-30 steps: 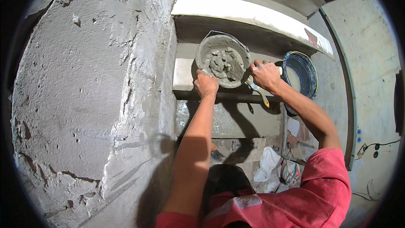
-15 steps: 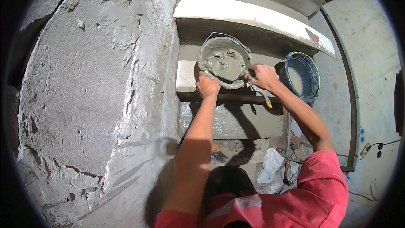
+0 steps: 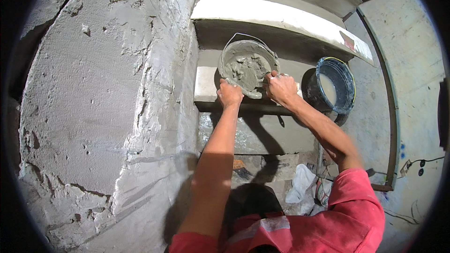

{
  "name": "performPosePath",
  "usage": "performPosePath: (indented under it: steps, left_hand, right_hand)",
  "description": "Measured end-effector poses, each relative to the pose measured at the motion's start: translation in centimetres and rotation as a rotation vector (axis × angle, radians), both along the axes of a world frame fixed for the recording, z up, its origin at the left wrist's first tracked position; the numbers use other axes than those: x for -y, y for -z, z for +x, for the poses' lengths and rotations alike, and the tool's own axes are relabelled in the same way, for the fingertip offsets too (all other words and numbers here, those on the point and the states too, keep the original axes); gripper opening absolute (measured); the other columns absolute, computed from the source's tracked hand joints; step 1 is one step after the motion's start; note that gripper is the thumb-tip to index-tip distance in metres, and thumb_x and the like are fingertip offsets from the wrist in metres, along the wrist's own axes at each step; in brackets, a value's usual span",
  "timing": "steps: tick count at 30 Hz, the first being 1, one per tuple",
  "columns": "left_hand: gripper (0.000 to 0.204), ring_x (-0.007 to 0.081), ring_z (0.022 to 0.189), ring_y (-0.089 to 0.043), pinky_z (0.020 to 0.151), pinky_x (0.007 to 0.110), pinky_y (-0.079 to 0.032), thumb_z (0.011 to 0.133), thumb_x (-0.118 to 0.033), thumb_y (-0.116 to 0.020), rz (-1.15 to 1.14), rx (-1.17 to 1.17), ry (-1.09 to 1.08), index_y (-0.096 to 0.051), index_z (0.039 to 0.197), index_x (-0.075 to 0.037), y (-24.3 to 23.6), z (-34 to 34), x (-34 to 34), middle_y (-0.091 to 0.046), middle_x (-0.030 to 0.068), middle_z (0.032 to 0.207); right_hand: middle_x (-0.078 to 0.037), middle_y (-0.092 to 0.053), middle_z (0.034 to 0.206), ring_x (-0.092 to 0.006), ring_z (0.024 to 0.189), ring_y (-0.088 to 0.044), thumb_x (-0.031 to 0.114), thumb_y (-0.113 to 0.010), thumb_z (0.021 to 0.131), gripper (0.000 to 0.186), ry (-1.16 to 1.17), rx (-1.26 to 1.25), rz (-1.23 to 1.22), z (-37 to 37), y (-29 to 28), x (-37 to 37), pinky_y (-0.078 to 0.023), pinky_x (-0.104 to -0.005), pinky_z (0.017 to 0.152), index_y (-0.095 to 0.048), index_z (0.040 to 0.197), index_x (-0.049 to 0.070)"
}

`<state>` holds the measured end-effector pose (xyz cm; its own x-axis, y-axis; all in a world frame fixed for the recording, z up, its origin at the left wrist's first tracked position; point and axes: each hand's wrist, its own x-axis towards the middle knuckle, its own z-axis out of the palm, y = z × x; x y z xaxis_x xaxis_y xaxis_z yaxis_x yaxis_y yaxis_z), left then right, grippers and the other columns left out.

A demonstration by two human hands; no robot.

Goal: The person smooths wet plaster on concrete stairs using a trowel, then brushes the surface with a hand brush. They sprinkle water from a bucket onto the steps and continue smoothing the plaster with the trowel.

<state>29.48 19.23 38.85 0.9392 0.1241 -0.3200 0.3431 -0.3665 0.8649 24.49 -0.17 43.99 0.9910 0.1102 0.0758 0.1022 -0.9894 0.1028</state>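
Observation:
A bucket (image 3: 226, 65) crusted with grey mortar stands on a concrete step, its wire handle raised at the far side. Wet, lumpy mortar (image 3: 248, 69) fills much of it. My left hand (image 3: 229, 93) is closed on the near-left part of the rim. At the rim's right side my right hand (image 3: 282, 88) is closed, fingers curled over the mortar. What it grips is mostly hidden by the hand itself.
Right of my right hand stands a dark bucket (image 3: 346, 98) with a yellow handle and cloudy liquid. Further steps (image 3: 262, 9) rise beyond. A rough plastered wall (image 3: 98, 112) runs along the left. A white bag (image 3: 301, 182) and cables lie low on the right.
My right hand has shifted slightly left and turned over the bucket. A yellow-tipped handle below it is no longer visible. The mortar surface looks more churned; my left hand keeps its place.

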Motion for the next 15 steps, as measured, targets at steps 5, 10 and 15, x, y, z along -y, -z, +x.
performPosePath:
  steps: [5, 10, 15]
  left_hand:
    - [0.033, 0.0279, 0.069, -0.077, 0.085, 0.036, -0.059, 0.091, -0.006, -0.062, -0.045, -0.005, 0.017, -0.058, 0.123, 0.002, -0.8, -0.2, -0.3, -0.077, 0.0162, 0.080]
    - [0.036, 0.0265, 0.072, -0.078, 0.089, 0.035, -0.057, 0.091, -0.008, -0.061, 0.057, 0.016, 0.054, -0.057, 0.125, 0.005, -1.3, -0.4, -0.6, -0.077, 0.0166, 0.079]
    - [0.051, 0.0262, 0.073, -0.078, 0.089, 0.034, -0.058, 0.090, -0.007, -0.059, 0.076, -0.003, 0.083, -0.051, 0.138, 0.008, -0.7, -0.2, -0.6, -0.077, 0.0183, 0.079]
  right_hand:
    - [-0.013, -0.072, 0.097, -0.0351, 0.088, -0.073, 0.037, -0.070, 0.090, 0.034, 0.158, -0.085, 0.125, -1.6, -1.0, -0.5, -0.057, -0.0503, 0.071, -0.073, 0.111, 0.011]
    - [-0.017, -0.074, 0.112, -0.0373, 0.093, -0.073, 0.044, -0.074, 0.086, 0.043, 0.232, -0.011, 0.360, -2.5, -1.1, 0.4, -0.058, -0.0483, 0.079, -0.077, 0.113, 0.010]
    - [-0.018, -0.073, 0.118, -0.0377, 0.107, -0.070, 0.045, -0.076, 0.085, 0.049, 0.358, 0.012, 0.628, -3.6, -0.5, 1.7, -0.054, -0.0470, 0.092, -0.076, 0.117, 0.007]
